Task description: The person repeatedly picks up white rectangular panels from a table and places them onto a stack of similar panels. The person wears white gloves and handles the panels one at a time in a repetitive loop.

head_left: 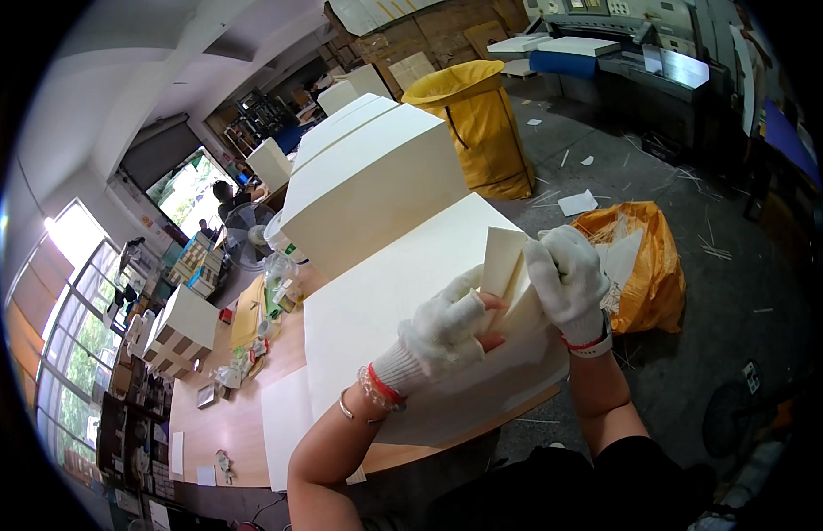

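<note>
A small stack of cream sheets [507, 265] is gripped between the gloved left hand [447, 327] and gloved right hand [566, 279], fingers closed on it; it is held above the large paper sheet [376, 310] on the near table [226, 425]; a tall paper stack [367, 190] stands far left.

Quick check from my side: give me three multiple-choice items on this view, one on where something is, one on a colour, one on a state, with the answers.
1. Where is the tall paper stack?
A. On the table beyond the hands
B. On the floor
C. In the bin

2. What colour is the bag on the floor by the right hand?
A. Blue
B. Orange
C. Black

3. What is the state of the folded sheets?
A. Lying flat, untouched
B. Held up by both hands
C. Held by the left hand alone

Answers:
1 A, it stands on the table past the big flat sheet.
2 B, the crumpled plastic is orange.
3 B, both gloved hands grip them above the table.
</note>
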{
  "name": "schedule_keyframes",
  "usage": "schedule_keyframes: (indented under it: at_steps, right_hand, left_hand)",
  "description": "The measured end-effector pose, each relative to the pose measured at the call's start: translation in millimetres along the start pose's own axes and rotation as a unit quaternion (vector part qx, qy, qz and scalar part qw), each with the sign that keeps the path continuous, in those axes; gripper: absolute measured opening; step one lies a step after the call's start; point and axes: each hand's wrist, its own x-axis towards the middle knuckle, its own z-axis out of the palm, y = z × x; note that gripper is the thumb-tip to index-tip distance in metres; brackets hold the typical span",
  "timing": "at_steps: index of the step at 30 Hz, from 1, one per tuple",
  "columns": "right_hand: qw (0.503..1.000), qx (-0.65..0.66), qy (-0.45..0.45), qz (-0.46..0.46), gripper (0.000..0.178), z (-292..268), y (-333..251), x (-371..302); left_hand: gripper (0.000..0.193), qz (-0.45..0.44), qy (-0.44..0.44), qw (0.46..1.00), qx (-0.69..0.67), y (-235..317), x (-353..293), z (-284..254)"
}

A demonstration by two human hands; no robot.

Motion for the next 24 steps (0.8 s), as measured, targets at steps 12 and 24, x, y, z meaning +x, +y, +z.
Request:
schedule_keyframes:
  at_steps: [12,24]
  right_hand:
    - [0.998,0.022,-0.041,0.034,0.009,-5.7,0.6,-1.0]
    - [0.997,0.040,-0.032,0.057,0.007,-5.1,-5.4,1.9]
  left_hand:
    - [0.042,-0.003,-0.013,0.999,0.049,-0.8,-0.9,1.1]
    - [0.051,0.006,-0.025,0.997,0.079,-0.6,-0.7,-1.7]
